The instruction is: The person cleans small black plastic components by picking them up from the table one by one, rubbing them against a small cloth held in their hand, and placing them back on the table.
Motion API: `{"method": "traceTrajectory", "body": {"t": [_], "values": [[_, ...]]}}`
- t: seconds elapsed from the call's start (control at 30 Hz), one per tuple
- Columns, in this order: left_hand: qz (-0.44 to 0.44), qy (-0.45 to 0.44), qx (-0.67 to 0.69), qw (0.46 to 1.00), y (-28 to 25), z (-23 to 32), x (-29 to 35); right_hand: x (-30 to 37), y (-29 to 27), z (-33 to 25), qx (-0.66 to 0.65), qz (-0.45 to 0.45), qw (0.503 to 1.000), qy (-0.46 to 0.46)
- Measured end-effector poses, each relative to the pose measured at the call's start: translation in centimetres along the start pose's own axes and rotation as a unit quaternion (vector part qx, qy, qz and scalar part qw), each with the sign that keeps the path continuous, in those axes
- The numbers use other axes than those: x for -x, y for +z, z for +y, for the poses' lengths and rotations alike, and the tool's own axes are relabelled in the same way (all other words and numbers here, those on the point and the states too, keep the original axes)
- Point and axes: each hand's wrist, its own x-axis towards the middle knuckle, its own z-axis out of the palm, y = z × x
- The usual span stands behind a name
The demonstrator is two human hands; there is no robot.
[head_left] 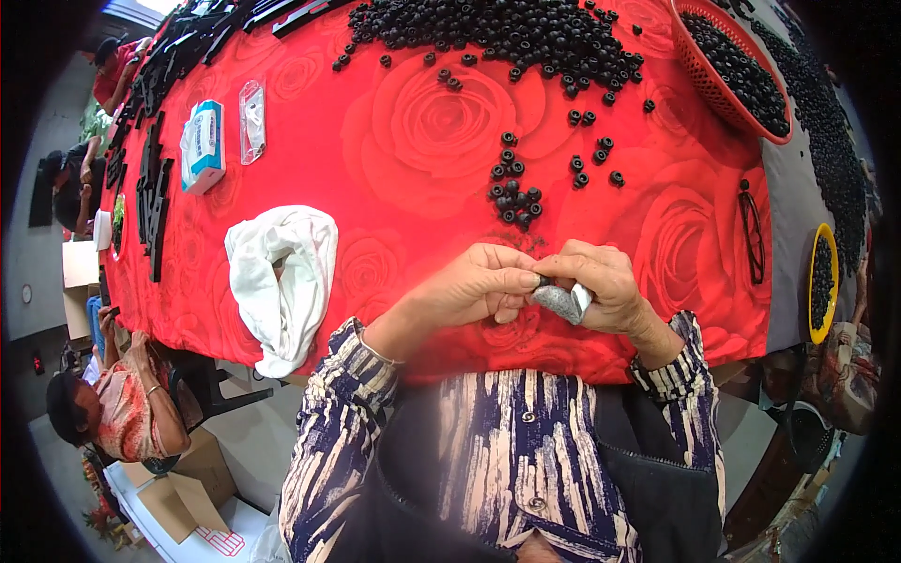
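Note:
Both my hands meet over the near edge of a red rose-patterned tablecloth (pixel 413 225). Between the thumb and fingers of my left hand (pixel 479 286) is pinched a small black piece (pixel 543 280), mostly covered by fingertips. My right hand (pixel 610 286) is closed round a grey, rough-looking pad (pixel 560 302) with a white edge, which lies against or just under the black piece. The right fingertips also reach that piece. Just beyond my hands sits a little cluster of round black pieces with holes (pixel 513 199).
A large heap of black pieces (pixel 507 33) covers the far side. A red basket (pixel 690 70) and yellow tray (pixel 813 319) hold more at right, near a black cord loop (pixel 754 235). Leftward lie a white cloth (pixel 314 249), tissue pack (pixel 204 150) and black strips (pixel 155 206). People sit at left.

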Motion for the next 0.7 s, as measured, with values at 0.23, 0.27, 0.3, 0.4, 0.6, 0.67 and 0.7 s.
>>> {"method": "traceTrajectory", "body": {"t": [0.23,0.27,0.3,0.4,0.6,0.67,0.7], "values": [[-0.024,0.022,-0.003,0.999,-0.2,-0.5,0.0,0.3,0.2,0.1,0.032,0.034,0.998,-0.049],[-0.005,0.051,-0.008,0.999,-0.1,-0.7,-0.2,0.3,0.3,0.0,0.073,0.042,0.995,-0.06],[0.014,0.081,-0.014,0.997,0.0,-0.9,-0.2,0.3,0.3,0.0,0.113,0.05,0.99,-0.071],[0.07,0.124,-0.045,0.989,0.8,-1.4,-0.2,0.7,0.4,0.1,0.122,0.072,0.988,-0.066],[0.101,0.159,-0.126,0.974,1.3,-0.7,0.2,0.0,-0.7,-0.4,-0.054,0.003,0.979,0.197],[0.112,0.161,-0.139,0.971,1.3,-0.5,0.4,-0.2,-1.3,-0.5,-0.12,-0.035,0.951,0.282],[0.123,0.164,-0.154,0.967,1.2,-0.5,0.4,-0.1,-1.1,0.1,-0.119,-0.012,0.964,0.237]]}}
